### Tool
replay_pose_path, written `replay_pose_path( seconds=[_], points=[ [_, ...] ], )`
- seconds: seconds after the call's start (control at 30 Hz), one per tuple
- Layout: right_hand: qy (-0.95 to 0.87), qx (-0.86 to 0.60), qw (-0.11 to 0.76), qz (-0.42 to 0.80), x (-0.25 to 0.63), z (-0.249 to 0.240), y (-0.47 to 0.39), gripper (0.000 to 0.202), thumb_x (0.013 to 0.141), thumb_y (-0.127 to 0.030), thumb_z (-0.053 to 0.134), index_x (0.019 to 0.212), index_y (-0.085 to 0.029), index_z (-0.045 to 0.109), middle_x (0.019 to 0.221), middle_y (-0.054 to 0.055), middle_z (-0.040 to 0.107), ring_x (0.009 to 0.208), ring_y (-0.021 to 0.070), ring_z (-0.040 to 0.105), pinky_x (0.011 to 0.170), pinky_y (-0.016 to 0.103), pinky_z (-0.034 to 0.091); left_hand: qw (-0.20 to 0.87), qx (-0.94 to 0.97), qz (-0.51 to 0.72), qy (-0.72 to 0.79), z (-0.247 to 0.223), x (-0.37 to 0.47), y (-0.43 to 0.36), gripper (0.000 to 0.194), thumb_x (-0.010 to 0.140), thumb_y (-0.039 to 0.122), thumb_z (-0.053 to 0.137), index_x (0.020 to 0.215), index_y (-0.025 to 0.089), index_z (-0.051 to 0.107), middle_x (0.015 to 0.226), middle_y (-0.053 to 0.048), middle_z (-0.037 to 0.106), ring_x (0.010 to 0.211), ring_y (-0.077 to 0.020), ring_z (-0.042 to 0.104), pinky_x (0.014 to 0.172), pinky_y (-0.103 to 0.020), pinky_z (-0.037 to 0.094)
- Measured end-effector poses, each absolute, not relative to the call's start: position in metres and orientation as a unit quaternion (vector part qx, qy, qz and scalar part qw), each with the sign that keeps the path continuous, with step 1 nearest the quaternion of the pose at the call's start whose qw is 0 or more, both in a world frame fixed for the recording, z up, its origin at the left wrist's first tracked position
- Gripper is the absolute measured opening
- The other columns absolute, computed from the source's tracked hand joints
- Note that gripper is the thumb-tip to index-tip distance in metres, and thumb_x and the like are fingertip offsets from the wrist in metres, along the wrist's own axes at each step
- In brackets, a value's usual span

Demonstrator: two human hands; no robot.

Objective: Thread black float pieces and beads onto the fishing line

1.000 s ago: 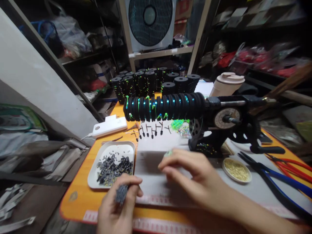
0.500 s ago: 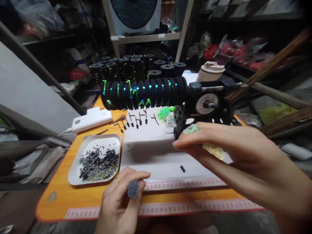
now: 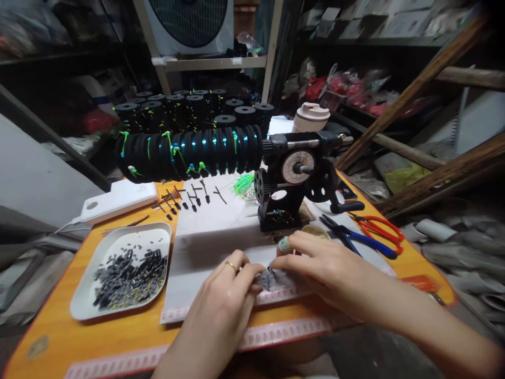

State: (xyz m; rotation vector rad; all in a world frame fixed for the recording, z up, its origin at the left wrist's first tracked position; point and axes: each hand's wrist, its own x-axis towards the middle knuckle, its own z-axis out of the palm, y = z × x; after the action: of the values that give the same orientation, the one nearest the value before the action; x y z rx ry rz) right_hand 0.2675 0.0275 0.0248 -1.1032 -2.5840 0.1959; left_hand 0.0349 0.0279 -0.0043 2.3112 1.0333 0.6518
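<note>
My left hand (image 3: 224,295), with a ring on one finger, is low over the white paper and pinches a bundle of thin grey pieces (image 3: 267,281). My right hand (image 3: 319,266) meets it from the right, a pale green wrap (image 3: 283,244) round one finger. Its thumb and forefinger are closed at a small black piece (image 3: 271,269) against the bundle's upper edge; the fingers partly hide it. To the left, a white tray (image 3: 79,302) holds loose black and grey pieces. Small dark T-shaped and forked pieces (image 3: 195,196) lie on the paper's far part.
Behind my hands stands a black crank machine (image 3: 276,208) with a round dial (image 3: 299,166) and a black ridged roll (image 3: 189,152). Blue-handled pliers (image 3: 361,241) and orange-handled scissors (image 3: 389,226) lie right. A white box-shaped device (image 3: 118,202) and a lidded cup (image 3: 311,118) stand farther back.
My right hand has come down from in front of the machine to the bundle. The left hand has moved right and turned over. The black piece on the paper no longer lies in the open.
</note>
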Motion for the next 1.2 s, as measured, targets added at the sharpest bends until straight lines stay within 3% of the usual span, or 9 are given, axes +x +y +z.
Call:
replay_pose_path(
  seconds=[0.13,0.23,0.33,0.47,0.6,0.8,0.97,1.2],
  points=[
    [-0.935,-0.337,0.104,0.047,0.265,0.023,0.036,0.034,0.096,-0.003,0.052,0.121,-0.022,0.065,0.093,0.003,0.06,0.082,0.0174,0.059,0.069,0.027,0.047,0.271,0.831,0.27,0.403,-0.002,0.025,0.031,0.026,0.092,0.003,0.049,0.106,0.019,0.064,0.094,-0.006,0.061,0.084,-0.0199,0.064,0.075,-0.03,0.051],
    [-0.95,-0.297,0.082,0.057,0.263,0.021,0.042,0.022,0.1,-0.007,0.051,0.112,-0.016,0.067,0.093,0.004,0.061,0.081,0.0182,0.057,0.07,0.028,0.047,0.275,0.814,0.303,0.412,-0.001,0.013,0.025,0.026,0.091,0.004,0.054,0.106,0.023,0.063,0.091,-0.002,0.061,0.075,-0.0146,0.063,0.069,-0.022,0.05],
    [-0.953,-0.279,0.096,0.067,0.26,0.015,0.047,0.02,0.102,-0.009,0.046,0.103,-0.014,0.066,0.091,0.005,0.06,0.079,0.0189,0.054,0.069,0.03,0.046,0.289,0.789,0.328,0.432,-0.001,0.008,0.017,0.022,0.093,0.011,0.058,0.105,0.027,0.066,0.09,0.0,0.061,0.07,-0.0123,0.063,0.061,-0.019,0.048],
    [-0.928,-0.312,0.159,0.129,0.25,0.014,0.045,0.022,0.103,-0.009,0.041,0.107,-0.014,0.062,0.096,0.006,0.056,0.078,0.0162,0.055,0.067,0.026,0.047,0.344,0.701,0.403,0.478,-0.005,0.009,0.007,0.026,0.091,0.024,0.068,0.114,0.036,0.07,0.096,-0.001,0.06,0.08,-0.0147,0.063,0.047,-0.017,0.04],
    [-0.849,-0.331,0.287,0.296,0.235,0.027,0.037,0.014,0.101,-0.01,0.049,0.1,-0.016,0.062,0.092,0.004,0.056,0.081,0.0141,0.058,0.071,0.023,0.047,0.369,0.642,0.489,0.461,-0.009,0.012,0.0,0.041,0.082,0.027,0.08,0.12,0.04,0.071,0.097,0.0,0.055,0.074,-0.0133,0.054,0.058,-0.02,0.047],
    [-0.8,-0.346,0.314,0.376,0.211,0.037,0.031,0.012,0.1,-0.012,0.056,0.096,-0.02,0.064,0.089,-0.001,0.06,0.081,0.0116,0.058,0.074,0.022,0.043,0.271,0.678,0.527,0.435,-0.009,0.011,0.0,0.047,0.077,0.026,0.084,0.121,0.036,0.071,0.099,0.0,0.06,0.085,-0.0147,0.059,0.07,-0.022,0.048],
    [-0.766,-0.35,0.324,0.431,0.197,0.037,0.03,0.009,0.101,-0.018,0.058,0.096,-0.024,0.064,0.091,-0.003,0.061,0.082,0.0098,0.057,0.074,0.02,0.043,0.231,0.654,0.563,0.45,-0.006,0.008,-0.003,0.017,0.086,0.014,0.073,0.097,0.026,0.072,0.091,0.002,0.067,0.079,-0.0123,0.062,0.067,-0.021,0.046],
    [-0.821,-0.33,0.26,0.388,0.183,0.05,0.03,0.009,0.1,-0.016,0.051,0.102,-0.022,0.058,0.11,0.004,0.058,0.105,0.0152,0.058,0.092,0.026,0.047,0.228,0.663,0.55,0.453,0.012,-0.017,-0.006,0.02,0.09,0.007,0.057,0.085,0.025,0.06,0.082,0.004,0.06,0.075,-0.0114,0.06,0.071,-0.02,0.045]
  ],
)
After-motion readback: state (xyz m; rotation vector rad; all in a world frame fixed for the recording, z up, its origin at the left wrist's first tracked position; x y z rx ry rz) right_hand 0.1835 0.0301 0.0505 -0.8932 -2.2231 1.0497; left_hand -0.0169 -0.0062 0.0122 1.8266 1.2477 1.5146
